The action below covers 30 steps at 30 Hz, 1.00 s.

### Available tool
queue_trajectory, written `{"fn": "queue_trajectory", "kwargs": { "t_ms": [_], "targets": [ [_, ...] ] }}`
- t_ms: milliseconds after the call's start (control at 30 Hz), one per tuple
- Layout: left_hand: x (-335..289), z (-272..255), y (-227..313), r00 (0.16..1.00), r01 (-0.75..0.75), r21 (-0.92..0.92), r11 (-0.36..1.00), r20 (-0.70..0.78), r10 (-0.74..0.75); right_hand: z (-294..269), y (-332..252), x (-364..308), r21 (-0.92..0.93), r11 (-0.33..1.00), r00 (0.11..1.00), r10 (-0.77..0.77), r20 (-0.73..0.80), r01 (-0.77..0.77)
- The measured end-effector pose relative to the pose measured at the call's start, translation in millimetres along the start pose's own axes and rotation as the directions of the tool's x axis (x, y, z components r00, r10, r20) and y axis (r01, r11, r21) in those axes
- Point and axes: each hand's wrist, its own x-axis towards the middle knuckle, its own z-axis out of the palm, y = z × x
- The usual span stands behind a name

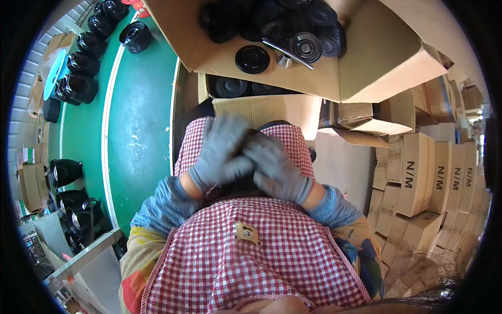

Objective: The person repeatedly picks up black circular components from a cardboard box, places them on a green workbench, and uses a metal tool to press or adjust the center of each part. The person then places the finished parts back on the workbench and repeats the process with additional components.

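Workroom: green work surface (138,112) along my left, grey floor (342,157) to my right, cardboard ahead.

Hands: both in grey gloves, over my lap. My left hand (222,152) and right hand (277,170) are close together, fingers partly bent, both blurred. Cannot tell whether either one grips. A dark item (228,191) is in my lap, under and between the gloves; its shape is mostly hidden.

Next out: my red-and-white checked apron (251,277) covers chest and thighs, with a small tan badge (247,234) on the front. Just past my knees, a raised cardboard flap (272,111) stands in the way of a straight forward reach. Behind it, a lower carton shows black round pieces (230,87). Above that, a large open carton (384,65) holds a heap of black lids (306,47); one black disc (252,59) lies apart on the cardboard, near a metal rod (287,54) and a small metal cup (285,62).

Edges and room: the green surface's near edge runs beside my left arm; a green stretch lies between it and the white line (107,104). Black pots (83,65) line the far side. A metal frame (86,256) bounds the space behind my left elbow. On the right, floor separates my leg from stacked cartons (415,172).
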Motion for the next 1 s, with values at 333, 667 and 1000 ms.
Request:
{"fn": "queue_trajectory", "kwargs": {
  "t_ms": [333, 667, 1000],
  "targets": [
    [-2, -3, -1, 0.997, 0.061, 0.056, 0.997, 0.052, -0.064, -5, 24, -2, -0.085, 0.994, 0.996, 0.074, 0.044, -0.070],
    [49, -7, -38, 0.892, 0.291, -0.211, 0.933, 0.412, -0.185, -15, 25, 23, -0.367, 0.924, 0.979, -0.033, 0.200, 0.106],
    [75, 39, -52, 0.899, 0.259, -0.605, 0.753, 0.437, 0.041, -34, 54, 44, -0.094, 0.962, 0.895, -0.199, 0.399, 0.256]
  ]
}}
